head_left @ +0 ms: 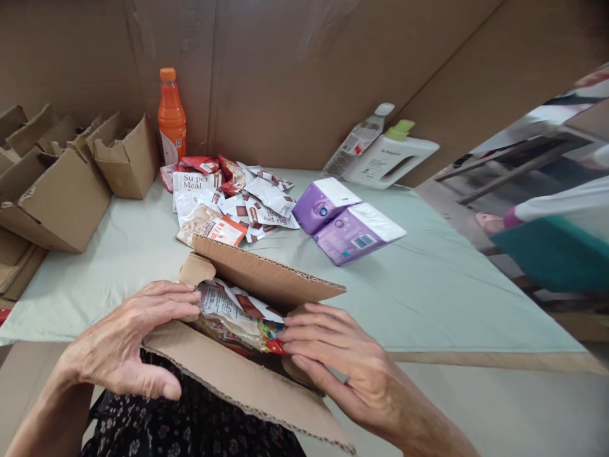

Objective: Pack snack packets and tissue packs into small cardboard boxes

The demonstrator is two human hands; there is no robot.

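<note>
A cardboard box (pixel 257 381) stands at the table's front edge, its two long flaps spread outward. Inside lie snack packets (pixel 228 311), among them a white and brown sachet (pixel 257 306) and a clear wrapper with a red and yellow end. My left hand (pixel 137 336) rests with fingers stretched over the box's left end, touching its short flap (pixel 197 269), thumb apart. On the other end, my right hand (pixel 337 355) has its fingers extended over the short flap and contents. Neither hand is wrapped round anything.
Behind the box lies a pile of sachets (pixel 266 197). Purple tissue packs (pixel 352 228) sit right of it. An orange drink bottle (pixel 171 120), a clear bottle (pixel 356 143) and a white jug (pixel 390 155) stand at the back. Open cardboard boxes (pixel 61 197) crowd the left. A person's leg (pixel 561 203) shows at right.
</note>
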